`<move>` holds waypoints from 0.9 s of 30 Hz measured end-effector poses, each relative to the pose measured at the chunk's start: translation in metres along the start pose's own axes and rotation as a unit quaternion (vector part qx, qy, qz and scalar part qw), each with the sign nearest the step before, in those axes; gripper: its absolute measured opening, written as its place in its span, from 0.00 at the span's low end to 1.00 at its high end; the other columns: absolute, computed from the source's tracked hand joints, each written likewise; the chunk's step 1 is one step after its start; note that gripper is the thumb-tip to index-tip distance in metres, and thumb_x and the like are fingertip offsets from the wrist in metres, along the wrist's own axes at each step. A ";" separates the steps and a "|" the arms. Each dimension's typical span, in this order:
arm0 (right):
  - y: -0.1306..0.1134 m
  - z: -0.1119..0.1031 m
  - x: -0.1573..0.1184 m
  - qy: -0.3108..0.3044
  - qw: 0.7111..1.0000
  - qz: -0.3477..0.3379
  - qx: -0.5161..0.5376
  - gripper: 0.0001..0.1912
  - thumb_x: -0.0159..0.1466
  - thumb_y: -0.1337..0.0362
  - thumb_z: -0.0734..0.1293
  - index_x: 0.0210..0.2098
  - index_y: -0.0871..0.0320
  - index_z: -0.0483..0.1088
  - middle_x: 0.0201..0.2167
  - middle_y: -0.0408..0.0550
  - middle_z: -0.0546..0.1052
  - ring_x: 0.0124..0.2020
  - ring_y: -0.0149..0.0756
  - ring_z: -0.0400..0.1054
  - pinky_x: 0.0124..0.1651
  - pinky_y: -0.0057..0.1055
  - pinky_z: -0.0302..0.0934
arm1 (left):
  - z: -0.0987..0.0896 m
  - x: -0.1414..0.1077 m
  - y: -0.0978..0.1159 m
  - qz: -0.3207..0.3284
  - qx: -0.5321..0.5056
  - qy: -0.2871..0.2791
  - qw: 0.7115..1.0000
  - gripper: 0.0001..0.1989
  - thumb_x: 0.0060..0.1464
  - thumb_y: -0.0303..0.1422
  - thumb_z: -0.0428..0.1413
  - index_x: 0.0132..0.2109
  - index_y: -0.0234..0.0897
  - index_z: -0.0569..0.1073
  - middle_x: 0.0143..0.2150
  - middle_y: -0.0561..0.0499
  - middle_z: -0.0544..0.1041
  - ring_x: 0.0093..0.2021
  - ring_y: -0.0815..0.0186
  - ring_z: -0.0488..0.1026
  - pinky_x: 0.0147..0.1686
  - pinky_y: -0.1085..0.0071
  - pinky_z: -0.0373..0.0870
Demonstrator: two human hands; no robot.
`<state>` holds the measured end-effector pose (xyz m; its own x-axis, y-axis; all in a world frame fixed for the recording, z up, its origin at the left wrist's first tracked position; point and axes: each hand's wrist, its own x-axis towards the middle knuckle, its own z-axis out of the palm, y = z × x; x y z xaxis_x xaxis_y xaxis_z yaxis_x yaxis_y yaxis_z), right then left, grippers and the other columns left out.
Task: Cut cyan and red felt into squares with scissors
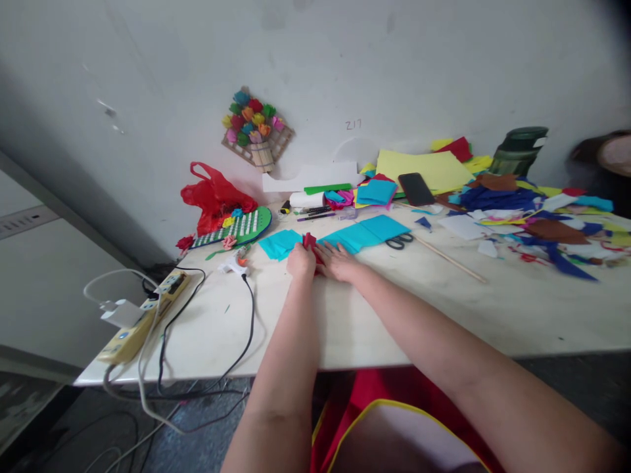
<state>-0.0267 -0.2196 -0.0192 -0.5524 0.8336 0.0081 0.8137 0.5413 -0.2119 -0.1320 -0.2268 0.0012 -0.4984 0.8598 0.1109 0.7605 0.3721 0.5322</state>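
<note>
Red paper (309, 241), folded or crumpled, lies at the middle of the table between my hands. My left hand (300, 261) is closed on its left side, the fingers curled in a pinch. Over the paper's right part my right hand (339, 263) lies flat, fingers stretched out, partly hiding the red paper. Blue paper (280, 244) spreads to the left of my hands, and a longer creased blue strip (379, 230) reaches out to the right behind my right hand. Black-handled scissors (399, 241) rest at that strip's front edge.
A white glue gun (234, 264) and a power strip (142, 322) with cables are on the left. Near them sit a green decorated board (254, 225) and a red bag (217, 190). Rightward lie a wooden stick (451, 259), a phone (415, 189) and paper scraps (557, 230).
</note>
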 end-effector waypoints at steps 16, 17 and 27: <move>0.001 -0.005 -0.001 -0.018 1.000 -0.008 -0.004 0.37 0.62 0.51 0.50 0.65 0.64 0.40 0.66 0.50 0.43 0.66 0.43 0.31 0.64 0.46 0.29 | 0.005 0.000 0.005 0.004 0.053 -0.014 0.998 0.26 0.51 0.51 0.49 0.47 0.34 0.68 0.46 0.37 0.75 0.46 0.54 0.72 0.42 0.62 0.66; 0.002 -0.006 -0.002 -0.026 1.000 -0.007 -0.003 0.38 0.61 0.50 0.50 0.65 0.64 0.39 0.66 0.49 0.42 0.66 0.42 0.30 0.64 0.46 0.28 | 0.006 0.001 0.004 0.005 0.055 -0.011 0.998 0.26 0.51 0.51 0.49 0.47 0.34 0.67 0.46 0.37 0.75 0.46 0.55 0.72 0.41 0.63 0.66; 0.034 -0.020 -0.002 -0.067 0.996 0.047 0.024 0.36 0.63 0.45 0.44 0.65 0.57 0.41 0.67 0.43 0.40 0.67 0.37 0.29 0.64 0.44 0.27 | 0.008 0.002 0.002 0.018 0.059 -0.001 0.998 0.19 0.51 0.47 0.51 0.41 0.38 0.73 0.43 0.40 0.76 0.45 0.54 0.73 0.40 0.63 0.67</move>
<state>0.0063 -0.2007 -0.0066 -0.4969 0.8557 -0.1445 0.8546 0.4537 -0.2527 -0.1281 -0.2212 -0.0046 -0.4692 0.8740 0.1261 0.8213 0.3794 0.4261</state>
